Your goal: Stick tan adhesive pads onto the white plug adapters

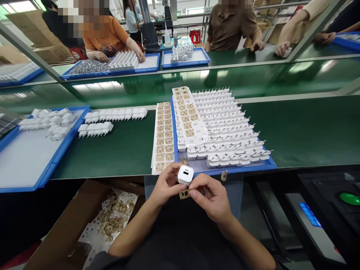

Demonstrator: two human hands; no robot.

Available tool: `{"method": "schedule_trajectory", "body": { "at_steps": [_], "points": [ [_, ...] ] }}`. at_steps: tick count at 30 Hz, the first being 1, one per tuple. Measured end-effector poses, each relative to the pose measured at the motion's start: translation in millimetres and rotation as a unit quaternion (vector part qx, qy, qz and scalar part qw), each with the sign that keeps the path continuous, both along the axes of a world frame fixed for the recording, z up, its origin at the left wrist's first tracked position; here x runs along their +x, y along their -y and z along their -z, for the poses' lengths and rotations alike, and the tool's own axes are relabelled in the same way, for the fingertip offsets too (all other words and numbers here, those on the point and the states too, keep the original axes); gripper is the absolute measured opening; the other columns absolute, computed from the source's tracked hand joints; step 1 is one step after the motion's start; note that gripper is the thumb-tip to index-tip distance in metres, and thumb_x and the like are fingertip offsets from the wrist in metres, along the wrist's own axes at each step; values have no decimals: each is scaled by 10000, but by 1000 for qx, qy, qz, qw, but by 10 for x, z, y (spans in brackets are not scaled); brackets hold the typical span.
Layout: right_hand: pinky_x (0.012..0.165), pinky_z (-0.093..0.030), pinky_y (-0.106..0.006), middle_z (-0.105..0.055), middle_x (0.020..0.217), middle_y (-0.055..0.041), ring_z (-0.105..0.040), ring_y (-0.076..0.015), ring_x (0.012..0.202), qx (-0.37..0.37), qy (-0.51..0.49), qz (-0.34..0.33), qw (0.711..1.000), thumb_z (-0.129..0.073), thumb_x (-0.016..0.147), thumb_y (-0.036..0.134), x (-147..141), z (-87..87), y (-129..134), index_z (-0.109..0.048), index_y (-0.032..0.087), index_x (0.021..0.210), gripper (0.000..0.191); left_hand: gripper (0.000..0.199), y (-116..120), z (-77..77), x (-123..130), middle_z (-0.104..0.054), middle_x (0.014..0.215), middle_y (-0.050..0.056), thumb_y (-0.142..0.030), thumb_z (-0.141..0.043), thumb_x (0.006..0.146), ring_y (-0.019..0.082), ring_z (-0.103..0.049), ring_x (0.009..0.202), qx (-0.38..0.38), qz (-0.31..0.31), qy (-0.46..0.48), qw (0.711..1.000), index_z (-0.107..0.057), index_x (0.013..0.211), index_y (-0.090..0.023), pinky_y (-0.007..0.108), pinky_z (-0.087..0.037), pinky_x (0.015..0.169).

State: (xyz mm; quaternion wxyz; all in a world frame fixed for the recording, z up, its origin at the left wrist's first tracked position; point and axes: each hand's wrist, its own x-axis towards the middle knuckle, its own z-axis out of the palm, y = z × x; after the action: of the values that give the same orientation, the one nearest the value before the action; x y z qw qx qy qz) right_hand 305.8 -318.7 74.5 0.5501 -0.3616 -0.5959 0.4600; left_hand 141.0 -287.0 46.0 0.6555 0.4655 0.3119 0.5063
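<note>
A white USB charger (186,174), its port face turned up, is gripped between the thumb and fingers of my left hand (168,184). My right hand (209,193) is closed at the charger's lower right, fingertips close to its edge. At its thumb tip is a small tan sticker piece (184,194) with cut-out holes, seemingly pinched there. Just beyond my hands, rows of white plug chargers (225,127) stand prongs up in a blue-rimmed tray (247,168). A sheet of tan stickers (187,116) lies over their left side, and another sticker sheet (163,138) lies beside the tray.
Left on the green bench are short rows of chargers (115,114) and another blue tray (47,172) with chargers. Below is a cardboard box (64,225) of tan scraps (115,217). A tan scrap (224,175) hangs at the tray's front edge. Co-workers sit across the bench.
</note>
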Motion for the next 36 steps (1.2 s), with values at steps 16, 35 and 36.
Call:
{"method": "schedule_trajectory", "body": {
  "at_steps": [16,35,36],
  "points": [
    [526,-474,-191,-685,777,16,-561,-74,552,-137,-70,18,988,-730,870,260,-43,77,-80,-709,234,889,38,419,20,-17,-251,-695,1055,78,-273,-798,812,225,-662,992,347,-160,-315,869,-637,1197,-244,361,-555,857],
    [789,-523,-312,-699,875,-21,-658,-176,852,-79,29,64,994,-679,913,261,-100,109,-75,-698,248,916,23,402,37,-75,-200,-673,987,56,-309,-826,784,206,-649,927,378,-206,-339,836,-621,1120,-230,341,-548,813],
    [786,-525,-320,-698,874,-25,-657,-181,849,-79,33,66,994,-678,914,269,-99,108,-73,-697,246,915,29,402,36,-82,-199,-675,986,56,-308,-826,783,205,-650,926,381,-207,-342,834,-622,1121,-231,340,-547,813]
  ]
}}
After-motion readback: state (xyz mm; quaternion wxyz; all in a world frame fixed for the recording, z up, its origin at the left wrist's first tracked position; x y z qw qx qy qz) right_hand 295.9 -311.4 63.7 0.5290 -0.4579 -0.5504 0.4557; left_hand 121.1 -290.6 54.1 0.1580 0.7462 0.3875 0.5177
